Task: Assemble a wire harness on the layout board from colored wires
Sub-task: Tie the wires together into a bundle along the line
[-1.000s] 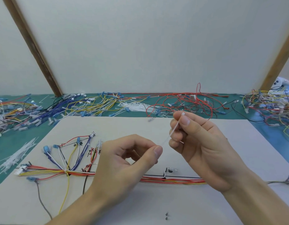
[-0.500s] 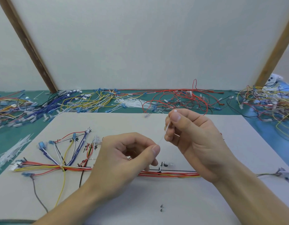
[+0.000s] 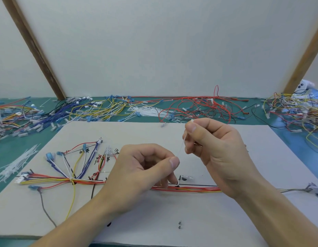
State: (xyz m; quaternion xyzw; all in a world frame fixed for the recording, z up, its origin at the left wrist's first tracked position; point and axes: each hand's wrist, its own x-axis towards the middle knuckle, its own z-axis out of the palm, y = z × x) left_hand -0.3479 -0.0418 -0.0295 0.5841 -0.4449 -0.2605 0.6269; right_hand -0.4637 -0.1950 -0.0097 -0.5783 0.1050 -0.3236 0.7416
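A thin white cable tie (image 3: 181, 146) stretches between my two hands above the layout board (image 3: 226, 220). My right hand (image 3: 217, 154) pinches its upper end between thumb and forefinger. My left hand (image 3: 142, 173) pinches its lower end, with the fingertips down by the red and yellow wire bundle (image 3: 190, 189) that runs across the board. At the left the bundle fans out into blue, white, yellow and red wires (image 3: 78, 163) with blue connectors, bound by a tie at the junction (image 3: 71, 179).
Loose wires lie in heaps along the back: blue and yellow (image 3: 94, 111), red (image 3: 199, 107), mixed at the right (image 3: 295, 111). Spare white cable ties (image 3: 17, 164) lie left of the board, more (image 3: 147, 111) at the back. Two small metal pins (image 3: 179, 224) stand near the front edge.
Both hands have come down toward the wire bundle with the cable tie held between them. My left fingertips now reach the bundle.
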